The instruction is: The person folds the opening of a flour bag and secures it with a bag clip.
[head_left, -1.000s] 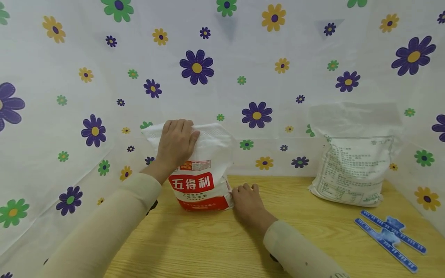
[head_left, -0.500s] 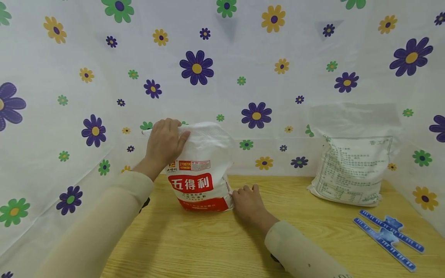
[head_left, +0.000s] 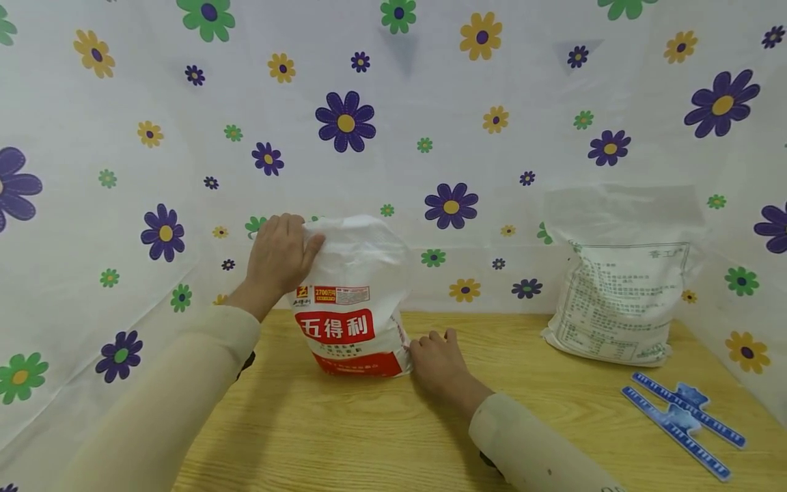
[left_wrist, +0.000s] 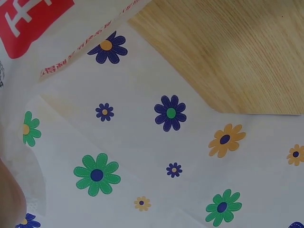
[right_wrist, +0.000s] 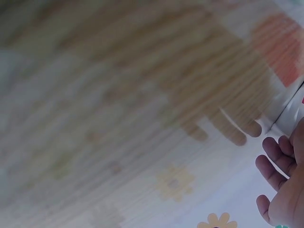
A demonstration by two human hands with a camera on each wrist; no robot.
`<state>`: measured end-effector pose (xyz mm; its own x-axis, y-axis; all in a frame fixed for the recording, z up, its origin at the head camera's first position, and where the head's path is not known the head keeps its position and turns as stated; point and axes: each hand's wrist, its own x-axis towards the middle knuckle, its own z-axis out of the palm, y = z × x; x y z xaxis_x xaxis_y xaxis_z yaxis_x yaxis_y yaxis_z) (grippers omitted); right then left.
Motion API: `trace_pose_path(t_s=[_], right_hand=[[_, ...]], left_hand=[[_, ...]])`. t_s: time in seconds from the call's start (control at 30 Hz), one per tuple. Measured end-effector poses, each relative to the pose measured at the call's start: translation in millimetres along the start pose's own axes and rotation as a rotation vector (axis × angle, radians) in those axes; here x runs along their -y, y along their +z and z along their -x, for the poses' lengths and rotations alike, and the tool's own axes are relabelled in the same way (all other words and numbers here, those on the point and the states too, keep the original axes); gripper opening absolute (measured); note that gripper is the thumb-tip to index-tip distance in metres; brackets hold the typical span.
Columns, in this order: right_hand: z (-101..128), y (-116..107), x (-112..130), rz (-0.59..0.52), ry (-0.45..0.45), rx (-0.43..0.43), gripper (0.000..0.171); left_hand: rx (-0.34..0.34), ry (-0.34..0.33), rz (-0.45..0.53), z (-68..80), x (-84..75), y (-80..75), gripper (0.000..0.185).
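**Both hands on the flour bag, back-left of the counter**

Left hand (head_left: 278, 258) grips the top left corner of the bag (head_left: 355, 301), fingers curled over the folded top edge, thumb on the front face. Right hand (head_left: 438, 362) sits low at the bag's bottom right corner, fingertips touching the side seam, heel of the hand on the counter (head_left: 381, 430). Fingers look loosely bent; can't tell whether they pinch the seam or just rest against it. Right wrist view is blurred and doesn't settle it.

Bag stands upright, white with a red label and red band at the base, close to the flowered sheet (head_left: 430, 102) that backs the counter.

Second bag (head_left: 621, 301) leans against the sheet at the back right, well apart from the first, printed text facing out. Two blue clips (head_left: 682, 422) lie side by side near the right edge of the counter.

Left wrist view: just the sheet, a counter corner and a bit of the red label.
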<state>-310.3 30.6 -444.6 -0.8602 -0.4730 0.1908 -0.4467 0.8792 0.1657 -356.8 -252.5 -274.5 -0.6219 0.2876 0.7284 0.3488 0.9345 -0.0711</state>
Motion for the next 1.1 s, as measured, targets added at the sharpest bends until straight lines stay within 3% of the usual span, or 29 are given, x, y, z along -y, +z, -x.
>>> trace_pose_path(t_s=[0.4, 1.1], right_hand=[[3, 1, -3, -0.003, 0.002, 0.027, 0.013], [15, 1, -14, -0.001, -0.019, 0.002, 0.015]], left_hand=[[-0.019, 0.013, -0.015, 2.4, -4.6, -0.7, 0.050], [-0.016, 0.015, -0.009, 0.8, -18.5, -0.5, 0.050]])
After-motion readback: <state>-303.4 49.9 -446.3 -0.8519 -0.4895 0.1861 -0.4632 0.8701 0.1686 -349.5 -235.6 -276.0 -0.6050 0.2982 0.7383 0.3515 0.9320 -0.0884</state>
